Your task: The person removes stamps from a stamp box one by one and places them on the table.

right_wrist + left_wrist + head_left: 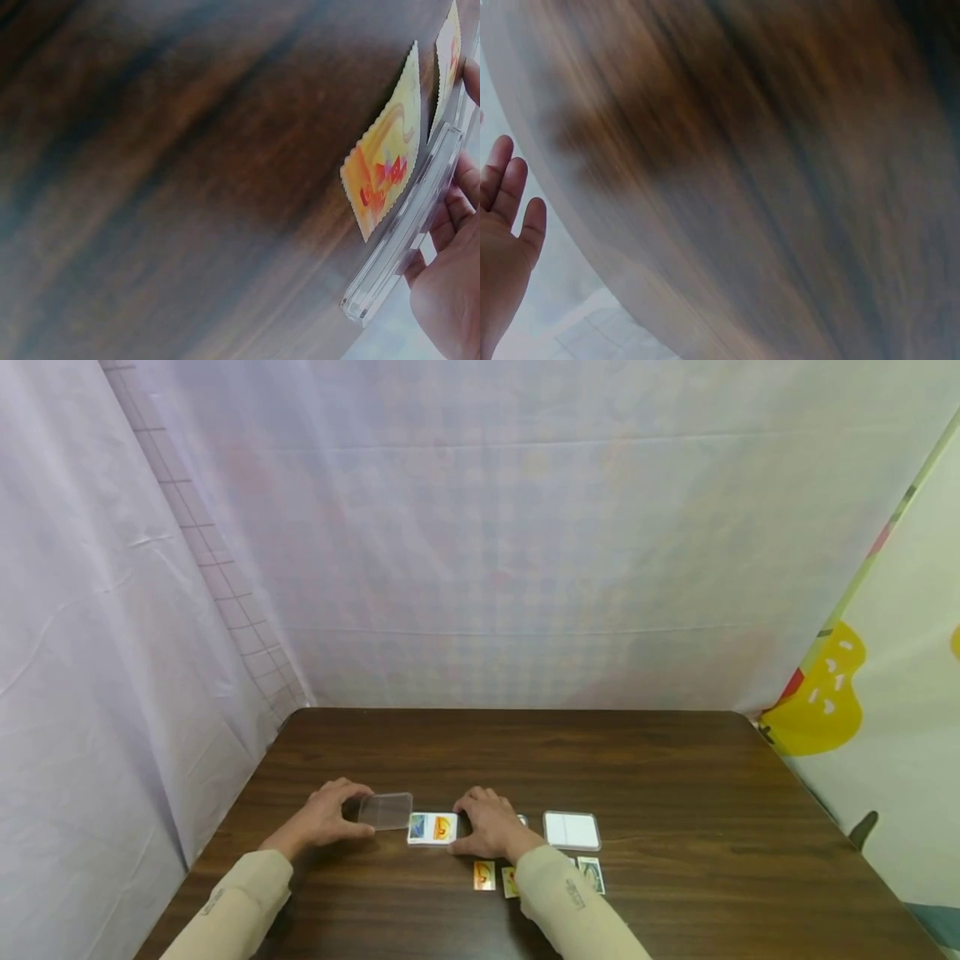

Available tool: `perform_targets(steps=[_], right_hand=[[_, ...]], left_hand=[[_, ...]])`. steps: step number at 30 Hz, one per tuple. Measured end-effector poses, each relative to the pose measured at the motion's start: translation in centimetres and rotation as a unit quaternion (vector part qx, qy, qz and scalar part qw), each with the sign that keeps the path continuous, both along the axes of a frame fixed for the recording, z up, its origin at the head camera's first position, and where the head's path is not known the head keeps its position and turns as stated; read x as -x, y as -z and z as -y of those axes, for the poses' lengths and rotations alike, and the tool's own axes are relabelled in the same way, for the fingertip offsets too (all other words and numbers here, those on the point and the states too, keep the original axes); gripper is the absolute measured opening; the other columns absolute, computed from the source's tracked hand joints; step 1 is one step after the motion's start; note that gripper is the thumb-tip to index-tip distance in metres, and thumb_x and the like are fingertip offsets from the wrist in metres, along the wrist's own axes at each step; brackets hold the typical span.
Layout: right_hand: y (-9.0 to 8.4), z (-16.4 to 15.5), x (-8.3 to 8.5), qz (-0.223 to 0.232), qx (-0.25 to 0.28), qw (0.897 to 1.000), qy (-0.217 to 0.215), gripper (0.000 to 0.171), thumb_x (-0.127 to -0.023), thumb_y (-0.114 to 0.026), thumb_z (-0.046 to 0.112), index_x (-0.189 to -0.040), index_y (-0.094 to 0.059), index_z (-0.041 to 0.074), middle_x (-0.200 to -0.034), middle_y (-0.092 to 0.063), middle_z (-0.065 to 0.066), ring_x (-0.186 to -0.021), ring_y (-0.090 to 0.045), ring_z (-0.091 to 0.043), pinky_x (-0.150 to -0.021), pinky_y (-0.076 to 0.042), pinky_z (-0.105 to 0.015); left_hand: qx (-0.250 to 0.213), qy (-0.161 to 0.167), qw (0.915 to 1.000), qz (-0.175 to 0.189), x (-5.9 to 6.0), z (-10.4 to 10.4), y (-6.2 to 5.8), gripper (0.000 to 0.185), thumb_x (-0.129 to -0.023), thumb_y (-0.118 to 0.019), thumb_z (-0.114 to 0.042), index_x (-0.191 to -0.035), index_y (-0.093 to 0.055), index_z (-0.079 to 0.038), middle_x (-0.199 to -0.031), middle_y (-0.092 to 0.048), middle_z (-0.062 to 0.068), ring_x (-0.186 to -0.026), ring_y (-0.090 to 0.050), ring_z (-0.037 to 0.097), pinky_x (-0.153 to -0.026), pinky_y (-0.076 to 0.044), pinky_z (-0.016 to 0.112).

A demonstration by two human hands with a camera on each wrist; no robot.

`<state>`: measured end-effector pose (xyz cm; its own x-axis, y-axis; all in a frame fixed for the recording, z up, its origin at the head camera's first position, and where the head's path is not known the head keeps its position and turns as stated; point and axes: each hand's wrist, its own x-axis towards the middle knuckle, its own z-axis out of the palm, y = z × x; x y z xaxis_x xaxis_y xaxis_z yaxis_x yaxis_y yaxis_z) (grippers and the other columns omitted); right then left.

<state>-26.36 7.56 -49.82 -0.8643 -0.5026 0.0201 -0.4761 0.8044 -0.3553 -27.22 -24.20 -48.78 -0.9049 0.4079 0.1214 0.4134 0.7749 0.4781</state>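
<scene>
My left hand (326,814) grips a clear plastic lid (386,812) by its left end, thumb at the near edge and fingers at the far edge. Just right of the lid lies a white-backed case (432,829) with a blue stamp and an orange stamp in it. At that case's right end, my right hand (489,827) holds it between thumb and fingers. An orange stamp (483,875) lies loose nearer me. The right wrist view shows a yellow stamp (386,157) beside a clear case edge (405,225). In the left wrist view the lid is out of sight.
Another clear case with a white insert (572,831) lies to the right. More loose stamps, among them a green one (591,875), are partly covered by my right forearm. The brown wooden table (675,777) meets a pale curtain (510,568) at the back.
</scene>
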Motion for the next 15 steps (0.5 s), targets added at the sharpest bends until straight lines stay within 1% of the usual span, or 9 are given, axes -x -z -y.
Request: perform_targets(steps=[6,9,15], right_hand=[[-0.1,0.0,-0.2,0.003,0.002,1.000,0.000,0.057,-0.080,-0.077,0.049,-0.123,-0.062,0.014,-0.130,-0.053,-0.006,-0.122,-0.047,-0.027,-0.106,-0.035,-0.048],[-0.2,0.0,-0.2,0.004,0.005,1.000,0.001,0.058,-0.080,-0.078,0.049,-0.123,-0.062,0.014,-0.130,-0.053,-0.006,-0.122,-0.047,-0.027,-0.106,-0.035,-0.048],[-0.2,0.0,-0.2,0.004,0.000,1.000,0.002,0.058,-0.080,-0.078,0.049,-0.123,-0.062,0.014,-0.131,-0.053,-0.007,-0.123,-0.047,-0.027,-0.106,-0.035,-0.048]], left_hand=[[0.002,-0.002,1.0000,-0.002,0.1,1.1,0.0,0.061,-0.072,-0.085,-0.039,-0.120,-0.065,-0.008,-0.115,-0.060,0.012,-0.106,-0.051,0.034,-0.090,-0.036,0.059],[0.006,-0.006,1.0000,0.004,0.1,1.5,0.0,0.061,-0.073,-0.085,-0.038,-0.121,-0.065,-0.007,-0.116,-0.060,0.013,-0.106,-0.050,0.034,-0.089,-0.036,0.060],[0.013,-0.017,0.9996,0.020,0.1,2.1,-0.2,0.061,-0.073,-0.084,-0.036,-0.123,-0.064,-0.008,-0.119,-0.059,0.016,-0.108,-0.049,0.036,-0.091,-0.034,0.064]])
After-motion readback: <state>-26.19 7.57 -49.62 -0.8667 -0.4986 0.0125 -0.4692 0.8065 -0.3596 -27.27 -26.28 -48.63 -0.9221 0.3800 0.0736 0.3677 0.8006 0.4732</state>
